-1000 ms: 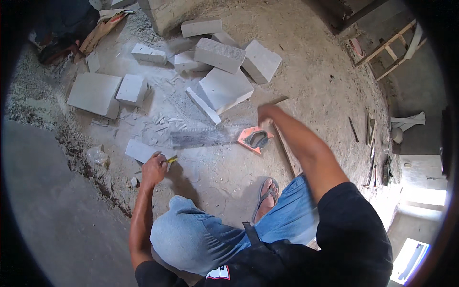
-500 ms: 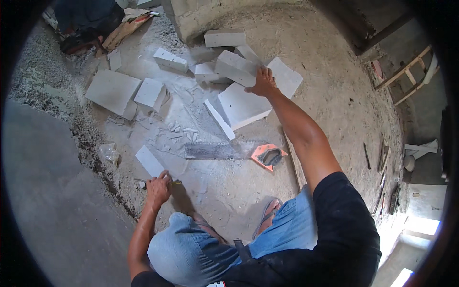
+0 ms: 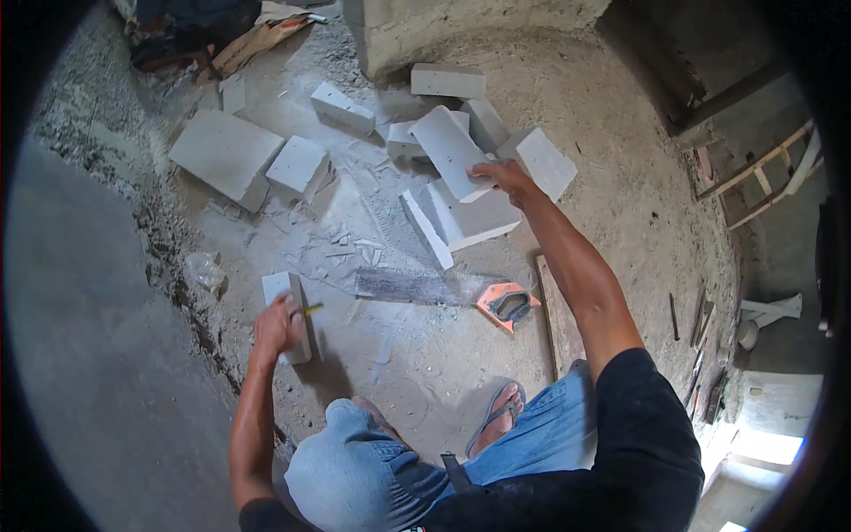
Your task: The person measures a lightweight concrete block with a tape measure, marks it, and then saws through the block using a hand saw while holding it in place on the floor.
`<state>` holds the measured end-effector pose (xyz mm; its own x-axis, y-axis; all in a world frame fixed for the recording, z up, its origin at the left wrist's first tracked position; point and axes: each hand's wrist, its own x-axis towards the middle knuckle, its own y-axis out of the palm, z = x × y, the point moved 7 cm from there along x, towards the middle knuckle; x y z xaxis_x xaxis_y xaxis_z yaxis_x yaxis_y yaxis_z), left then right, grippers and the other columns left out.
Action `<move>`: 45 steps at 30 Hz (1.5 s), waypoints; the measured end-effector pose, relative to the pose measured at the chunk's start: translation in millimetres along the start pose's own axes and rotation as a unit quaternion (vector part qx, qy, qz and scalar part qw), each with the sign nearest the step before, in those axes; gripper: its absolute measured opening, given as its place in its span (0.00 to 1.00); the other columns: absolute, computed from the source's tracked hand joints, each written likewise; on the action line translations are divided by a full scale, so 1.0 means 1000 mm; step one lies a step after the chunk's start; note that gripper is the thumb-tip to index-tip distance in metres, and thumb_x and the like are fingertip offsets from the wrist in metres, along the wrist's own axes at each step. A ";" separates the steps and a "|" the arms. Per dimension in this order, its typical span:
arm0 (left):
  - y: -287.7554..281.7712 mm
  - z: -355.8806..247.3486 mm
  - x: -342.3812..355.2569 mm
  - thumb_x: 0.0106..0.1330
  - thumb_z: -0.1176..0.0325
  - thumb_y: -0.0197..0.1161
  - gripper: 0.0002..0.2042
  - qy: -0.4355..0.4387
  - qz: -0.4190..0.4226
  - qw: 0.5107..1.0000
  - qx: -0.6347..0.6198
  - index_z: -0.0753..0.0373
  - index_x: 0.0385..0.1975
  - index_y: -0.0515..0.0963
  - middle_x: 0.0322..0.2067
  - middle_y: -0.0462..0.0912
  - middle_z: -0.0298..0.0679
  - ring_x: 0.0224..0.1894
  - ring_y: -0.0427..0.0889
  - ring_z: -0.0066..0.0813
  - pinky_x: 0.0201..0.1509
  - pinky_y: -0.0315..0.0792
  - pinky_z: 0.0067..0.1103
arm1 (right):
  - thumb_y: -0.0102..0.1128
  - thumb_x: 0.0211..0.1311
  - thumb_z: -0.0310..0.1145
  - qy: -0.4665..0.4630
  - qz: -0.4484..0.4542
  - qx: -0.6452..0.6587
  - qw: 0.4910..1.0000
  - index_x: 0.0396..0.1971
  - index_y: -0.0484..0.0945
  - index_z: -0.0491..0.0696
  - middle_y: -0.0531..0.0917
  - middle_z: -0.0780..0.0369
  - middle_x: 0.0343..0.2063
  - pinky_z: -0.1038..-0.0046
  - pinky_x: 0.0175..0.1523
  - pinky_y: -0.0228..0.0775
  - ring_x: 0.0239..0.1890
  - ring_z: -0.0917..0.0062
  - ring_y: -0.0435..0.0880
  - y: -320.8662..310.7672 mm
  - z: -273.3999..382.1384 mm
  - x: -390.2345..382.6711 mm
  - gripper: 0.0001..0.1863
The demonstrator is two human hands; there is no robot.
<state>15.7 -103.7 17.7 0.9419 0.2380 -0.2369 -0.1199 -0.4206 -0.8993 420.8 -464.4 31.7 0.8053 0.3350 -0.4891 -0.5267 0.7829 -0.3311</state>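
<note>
Reaching farther toward twelve o'clock, my right hand (image 3: 502, 175) now grips a tilted grey block (image 3: 450, 152); my left hand (image 3: 278, 324), fingers curled, presses a small slab (image 3: 285, 293) with a pencil (image 3: 308, 310).

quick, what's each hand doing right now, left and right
Left hand: closed around a yellow pencil, resting on a small grey block.
Right hand: closed on the edge of a long grey block, lifting it off the pile.
</note>
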 end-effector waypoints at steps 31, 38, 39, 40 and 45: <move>0.010 0.063 0.046 0.54 0.62 0.58 0.14 -0.171 0.059 0.937 -0.298 0.66 0.31 0.81 0.23 0.80 0.46 0.27 0.77 0.35 0.34 0.71 0.32 | 0.70 0.52 0.47 0.051 0.111 0.120 0.985 0.50 0.78 0.35 0.84 0.55 0.42 0.74 0.51 0.71 0.44 0.74 0.82 0.314 -0.080 -0.128 0.33; 0.042 0.072 0.072 0.52 0.61 0.60 0.14 -0.191 0.116 0.926 -0.303 0.66 0.30 0.82 0.22 0.80 0.40 0.26 0.75 0.30 0.31 0.69 0.30 | 0.70 0.51 0.49 0.023 0.071 0.056 0.996 0.52 0.76 0.32 0.84 0.50 0.44 0.73 0.52 0.71 0.46 0.70 0.83 0.321 -0.089 -0.134 0.37; 0.044 0.071 0.074 0.52 0.61 0.61 0.14 -0.194 0.112 0.925 -0.307 0.65 0.30 0.82 0.22 0.80 0.40 0.26 0.75 0.29 0.31 0.69 0.30 | 0.70 0.51 0.49 0.020 0.068 0.034 0.997 0.52 0.76 0.32 0.84 0.49 0.45 0.72 0.53 0.71 0.46 0.68 0.83 0.318 -0.092 -0.134 0.37; 0.046 0.082 0.075 0.52 0.61 0.61 0.14 -0.200 0.112 0.924 -0.305 0.65 0.30 0.82 0.22 0.80 0.40 0.26 0.75 0.29 0.31 0.69 0.30 | 0.70 0.51 0.50 0.015 0.071 0.016 0.997 0.52 0.76 0.32 0.83 0.48 0.45 0.71 0.53 0.71 0.47 0.66 0.83 0.322 -0.091 -0.136 0.38; 0.038 0.076 0.086 0.52 0.60 0.60 0.14 -0.102 0.151 0.958 -0.223 0.62 0.32 0.83 0.26 0.83 0.45 0.27 0.79 0.34 0.33 0.72 0.31 | 0.66 0.54 0.54 -0.031 0.053 -0.108 0.992 0.51 0.78 0.36 0.84 0.50 0.43 0.69 0.52 0.72 0.44 0.65 0.83 0.309 -0.092 -0.136 0.36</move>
<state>68.0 -32.8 -65.1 0.7995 0.1926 -0.5690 -0.1891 -0.8184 -0.5427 123.3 -316.7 -78.4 0.7535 0.4472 -0.4819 -0.6505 0.6129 -0.4485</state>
